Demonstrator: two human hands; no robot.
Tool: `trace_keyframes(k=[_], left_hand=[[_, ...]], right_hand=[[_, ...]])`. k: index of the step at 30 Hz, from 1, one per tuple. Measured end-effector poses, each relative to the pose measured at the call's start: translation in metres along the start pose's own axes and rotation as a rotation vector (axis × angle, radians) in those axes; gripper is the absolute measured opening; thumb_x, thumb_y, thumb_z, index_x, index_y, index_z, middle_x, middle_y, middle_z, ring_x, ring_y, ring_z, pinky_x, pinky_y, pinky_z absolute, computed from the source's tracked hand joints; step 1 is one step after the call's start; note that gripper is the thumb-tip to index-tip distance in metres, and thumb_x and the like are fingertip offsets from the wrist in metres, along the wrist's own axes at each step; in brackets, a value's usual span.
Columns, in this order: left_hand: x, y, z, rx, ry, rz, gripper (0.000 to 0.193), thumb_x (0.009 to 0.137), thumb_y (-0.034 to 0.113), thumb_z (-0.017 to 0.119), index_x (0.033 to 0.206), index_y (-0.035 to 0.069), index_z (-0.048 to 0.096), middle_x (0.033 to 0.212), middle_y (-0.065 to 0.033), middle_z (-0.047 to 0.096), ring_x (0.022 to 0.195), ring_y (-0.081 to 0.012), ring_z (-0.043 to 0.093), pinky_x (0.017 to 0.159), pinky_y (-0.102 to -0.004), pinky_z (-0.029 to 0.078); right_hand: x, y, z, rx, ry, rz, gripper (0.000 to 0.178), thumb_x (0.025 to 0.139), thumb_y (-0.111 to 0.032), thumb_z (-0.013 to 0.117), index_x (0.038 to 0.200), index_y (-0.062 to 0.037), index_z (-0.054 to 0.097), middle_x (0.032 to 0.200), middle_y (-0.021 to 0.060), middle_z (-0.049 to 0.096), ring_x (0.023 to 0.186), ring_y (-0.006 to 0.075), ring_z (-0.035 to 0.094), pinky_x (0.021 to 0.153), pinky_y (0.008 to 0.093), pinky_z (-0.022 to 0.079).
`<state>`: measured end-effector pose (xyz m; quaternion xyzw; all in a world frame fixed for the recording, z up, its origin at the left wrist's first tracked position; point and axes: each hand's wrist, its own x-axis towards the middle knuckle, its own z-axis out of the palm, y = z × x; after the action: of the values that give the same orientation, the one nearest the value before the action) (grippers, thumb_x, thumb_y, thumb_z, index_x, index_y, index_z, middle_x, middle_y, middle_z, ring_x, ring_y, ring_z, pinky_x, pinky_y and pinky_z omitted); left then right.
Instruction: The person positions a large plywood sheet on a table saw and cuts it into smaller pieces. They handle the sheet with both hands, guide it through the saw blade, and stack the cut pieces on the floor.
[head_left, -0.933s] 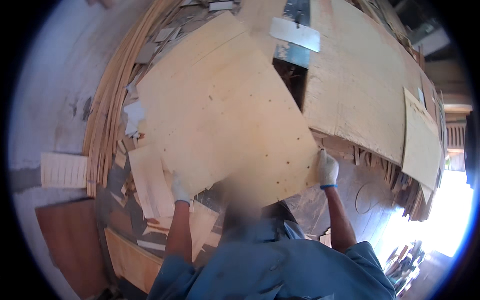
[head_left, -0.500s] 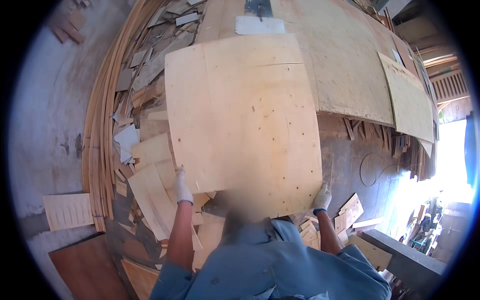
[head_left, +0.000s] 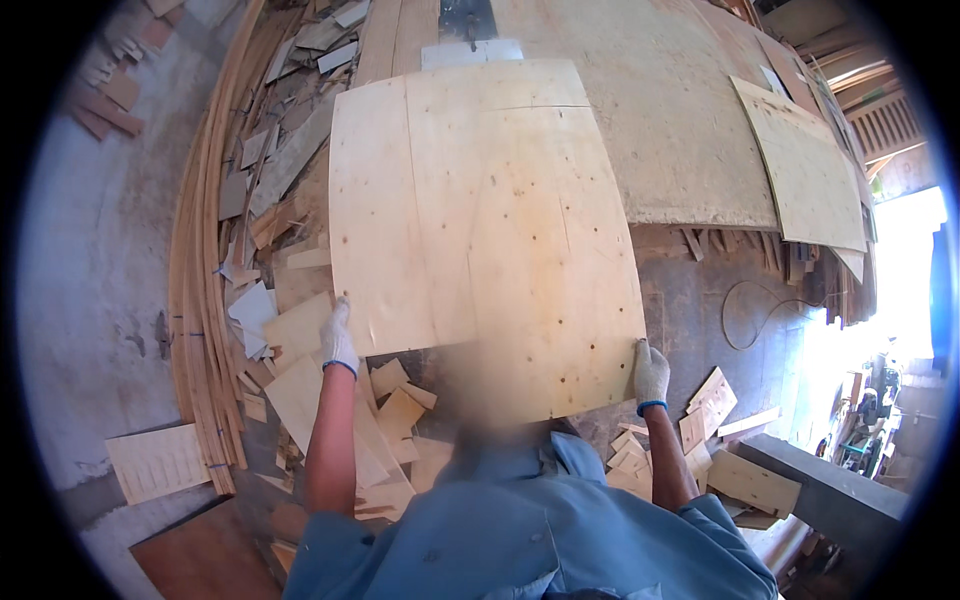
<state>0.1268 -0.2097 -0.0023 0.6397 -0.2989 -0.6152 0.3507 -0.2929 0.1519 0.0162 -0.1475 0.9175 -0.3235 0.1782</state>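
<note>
A large pale plywood sheet [head_left: 480, 230] is held flat in front of me, its far edge reaching over a big wooden table top [head_left: 660, 110]. My left hand [head_left: 338, 338], in a white glove, grips the sheet's near left edge. Gloved as well, my right hand [head_left: 651, 373] grips the near right corner. Small dark spots dot the sheet's right half.
A stack of long thin wood strips [head_left: 205, 280] curves along the left. Several offcuts [head_left: 300, 330] litter the floor below the sheet and at the right [head_left: 720, 420]. Another plywood panel [head_left: 805, 170] leans on the table's right side. A wire loop [head_left: 760, 315] lies on the floor.
The sheet has swung from a tilted diagonal to square in front of me and moved forward toward the table. Both hands stayed on its near edge.
</note>
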Motion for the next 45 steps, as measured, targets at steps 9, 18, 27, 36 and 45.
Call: trace_keyframes(k=[9, 18, 27, 36, 45], left_hand=[[0.026, 0.003, 0.022, -0.06, -0.059, 0.043, 0.053, 0.095, 0.038, 0.064, 0.128, -0.003, 0.062, 0.124, -0.0085, 0.065, 0.109, -0.0152, 0.063, 0.097, -0.0299, 0.049], [0.064, 0.008, 0.019, 0.075, 0.039, 0.032, 0.051, 0.096, 0.036, 0.063, 0.127, -0.003, 0.062, 0.125, -0.0094, 0.064, 0.118, -0.0146, 0.057, 0.107, -0.0292, 0.038], [0.052, 0.043, 0.041, -0.036, 0.063, -0.018, 0.041, 0.097, 0.03, 0.064, 0.118, -0.005, 0.065, 0.112, -0.0068, 0.067, 0.099, -0.0122, 0.064, 0.088, -0.0268, 0.051], [0.071, 0.048, 0.04, -0.015, 0.0, 0.017, 0.045, 0.094, 0.036, 0.067, 0.116, -0.003, 0.067, 0.108, -0.0062, 0.068, 0.093, -0.0129, 0.065, 0.084, -0.0275, 0.054], [0.133, 0.026, 0.011, -0.101, -0.044, 0.016, 0.036, 0.096, 0.033, 0.064, 0.115, 0.003, 0.068, 0.109, -0.0012, 0.068, 0.096, -0.0114, 0.064, 0.085, -0.0274, 0.053]], right_hand=[[0.037, -0.033, -0.008, 0.009, -0.1, 0.167, 0.047, 0.097, -0.038, 0.048, 0.096, 0.0045, 0.068, 0.088, 0.0239, 0.068, 0.08, 0.0321, 0.064, 0.077, 0.042, 0.047], [0.044, -0.042, 0.0, 0.063, -0.145, 0.235, 0.046, 0.097, -0.037, 0.049, 0.097, 0.0043, 0.069, 0.086, 0.0231, 0.068, 0.08, 0.0263, 0.064, 0.077, 0.0401, 0.046], [0.04, -0.051, 0.004, 0.09, -0.073, 0.255, 0.045, 0.097, -0.036, 0.051, 0.094, 0.0065, 0.067, 0.076, 0.0166, 0.066, 0.071, 0.0219, 0.057, 0.072, 0.0388, 0.046], [0.051, -0.07, 0.006, 0.121, -0.093, 0.275, 0.046, 0.098, -0.037, 0.049, 0.093, 0.006, 0.066, 0.075, 0.0174, 0.065, 0.07, 0.0211, 0.056, 0.071, 0.0382, 0.046], [0.06, -0.061, 0.015, 0.043, -0.099, 0.125, 0.052, 0.1, -0.042, 0.05, 0.084, 0.005, 0.066, 0.063, 0.009, 0.057, 0.062, 0.015, 0.049, 0.06, 0.0381, 0.043]])
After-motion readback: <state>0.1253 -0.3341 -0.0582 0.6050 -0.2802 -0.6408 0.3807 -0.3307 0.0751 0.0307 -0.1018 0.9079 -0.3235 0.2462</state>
